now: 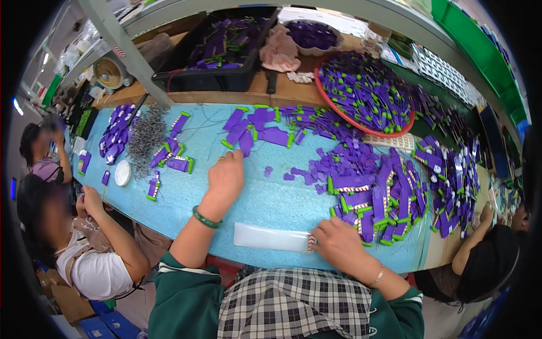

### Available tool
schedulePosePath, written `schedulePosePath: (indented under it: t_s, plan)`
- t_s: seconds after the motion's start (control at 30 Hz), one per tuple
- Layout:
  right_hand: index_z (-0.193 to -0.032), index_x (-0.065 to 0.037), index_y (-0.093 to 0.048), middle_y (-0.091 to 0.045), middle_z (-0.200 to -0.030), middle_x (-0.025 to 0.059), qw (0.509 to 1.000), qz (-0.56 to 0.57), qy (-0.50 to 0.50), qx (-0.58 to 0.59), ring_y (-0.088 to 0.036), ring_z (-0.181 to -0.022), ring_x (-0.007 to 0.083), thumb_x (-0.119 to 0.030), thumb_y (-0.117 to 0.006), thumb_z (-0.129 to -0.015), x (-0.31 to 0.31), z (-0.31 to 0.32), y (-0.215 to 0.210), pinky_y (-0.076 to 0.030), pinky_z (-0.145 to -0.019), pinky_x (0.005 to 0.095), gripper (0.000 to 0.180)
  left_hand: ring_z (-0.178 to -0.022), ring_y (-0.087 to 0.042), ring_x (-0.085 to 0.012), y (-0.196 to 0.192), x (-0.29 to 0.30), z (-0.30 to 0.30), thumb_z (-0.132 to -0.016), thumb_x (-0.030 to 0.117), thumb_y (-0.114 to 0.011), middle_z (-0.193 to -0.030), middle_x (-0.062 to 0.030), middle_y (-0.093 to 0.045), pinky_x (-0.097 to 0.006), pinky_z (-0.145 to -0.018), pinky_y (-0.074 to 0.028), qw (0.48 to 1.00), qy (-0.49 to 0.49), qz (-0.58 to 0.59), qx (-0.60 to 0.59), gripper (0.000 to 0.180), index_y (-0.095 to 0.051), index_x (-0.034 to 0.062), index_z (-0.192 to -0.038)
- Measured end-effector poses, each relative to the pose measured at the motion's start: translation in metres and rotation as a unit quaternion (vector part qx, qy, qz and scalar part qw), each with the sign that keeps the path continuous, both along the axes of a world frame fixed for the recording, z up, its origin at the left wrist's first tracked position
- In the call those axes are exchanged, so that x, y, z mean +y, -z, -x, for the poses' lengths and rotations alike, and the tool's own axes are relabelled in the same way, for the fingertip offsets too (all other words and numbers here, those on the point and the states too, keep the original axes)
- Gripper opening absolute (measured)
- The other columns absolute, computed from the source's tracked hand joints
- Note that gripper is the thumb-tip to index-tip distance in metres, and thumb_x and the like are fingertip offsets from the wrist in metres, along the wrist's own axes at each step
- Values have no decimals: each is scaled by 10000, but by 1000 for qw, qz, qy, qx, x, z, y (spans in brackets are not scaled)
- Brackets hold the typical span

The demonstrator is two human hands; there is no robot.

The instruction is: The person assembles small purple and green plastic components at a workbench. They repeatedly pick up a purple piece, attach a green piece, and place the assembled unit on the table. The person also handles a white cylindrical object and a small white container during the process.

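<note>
Far left: co-worker's hand (90, 199) at table edge, white round lid (122, 173) and heap of small metal springs (145, 135) on blue foam mat (271, 198). Left hand (226, 178) stretched forward, palm down, fingers curled loosely at near edge of purple plates with green tips (248, 127); whether anything pinched underneath cannot be told. Green bangle (206, 218) on that wrist. Centre, near edge: white translucent strip (271, 238) flat on mat, right end under right hand (339, 244), fingers closed on small red-and-white striped piece (311, 243) touching strip. Probably light, stiff moulded plastic, smooth, slippy; striped piece tiny, best pinched by fingertips at edges. Right: big pile of purple-green parts (389, 192), red basin (367, 90) full of same behind.
</note>
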State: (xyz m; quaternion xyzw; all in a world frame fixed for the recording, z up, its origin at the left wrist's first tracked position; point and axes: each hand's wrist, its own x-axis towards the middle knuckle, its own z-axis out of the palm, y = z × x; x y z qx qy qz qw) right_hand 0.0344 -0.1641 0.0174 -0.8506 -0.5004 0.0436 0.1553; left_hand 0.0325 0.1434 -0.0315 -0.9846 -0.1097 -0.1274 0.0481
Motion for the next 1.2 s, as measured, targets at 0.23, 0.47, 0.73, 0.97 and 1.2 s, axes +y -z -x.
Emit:
schedulePosePath:
  t_s: [0.23, 0.47, 0.73, 0.97, 1.2]
  plan:
    - [-781, -85, -583, -512, -767, 38, 999, -29, 18, 1, -528, -753, 210, -101, -615, -707, 10, 6, 32, -445, -598, 329, 82, -638, -600, -195, -78, -69, 81, -943, -9, -322, -854, -183, -585, -288, -541, -522, 673, 205, 699, -128, 213, -359, 22, -1151]
    - [-773, -104, -588, -497, -742, 30, 998, -58, 18, 33, -534, -750, 204, -102, -588, -718, 13, 3, 38, -441, -606, 332, 55, -853, -579, -177, 10, -124, 87, -961, 33, -398, -953, -116, -536, -311, -702, -563, 572, 109, 804, 123, 181, -360, 2, -1136]
    - [-767, -132, -620, -518, -750, 7, 993, -114, 23, 26, -532, -747, 183, -97, -592, -712, 18, 3, 45, -426, -621, 324, 71, -898, -561, -169, 12, -121, 89, -975, 50, -374, -966, -95, -518, -306, -753, -552, 551, 99, 825, 78, 191, -363, -5, -1158]
    - [-811, -97, -615, -577, -790, 28, 980, -159, 25, 119, -563, -787, 227, -70, -683, -700, 19, -6, 38, -448, -666, 351, 133, -901, -566, -160, 15, -119, 89, -985, 83, -400, -964, -89, -531, -294, -760, -537, 540, 98, 833, 70, 195, -399, 3, -1163]
    - [-861, -60, -611, -652, -895, 87, 931, -212, 62, 290, -599, -888, 263, -46, -703, -741, 12, -19, 7, -473, -736, 353, 151, -679, -599, -112, -7, -112, 81, -910, 108, -590, -815, -51, -623, -254, -630, -505, 595, 80, 790, 126, 135, -600, -5, -984]
